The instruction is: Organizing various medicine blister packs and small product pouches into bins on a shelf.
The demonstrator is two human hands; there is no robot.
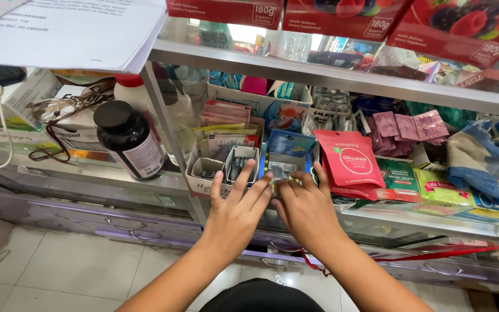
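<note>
Two bare hands reach side by side into a crowded glass shelf (376,222) of small packaged goods. The left hand (235,211) lies flat with its fingers (248,173) spread wide, the tips touching the front of a small open white box (241,159) filled with thin packets. The right hand (307,211) sits just beside it, fingers loosely curled and narrow at a small blue packet (284,167); whether they grip it cannot be told. A red pouch (350,162) stands just right of that hand. A dark bottle (128,138) with a black cap stands well to the left, beneath a stack of white papers (70,29).
</note>
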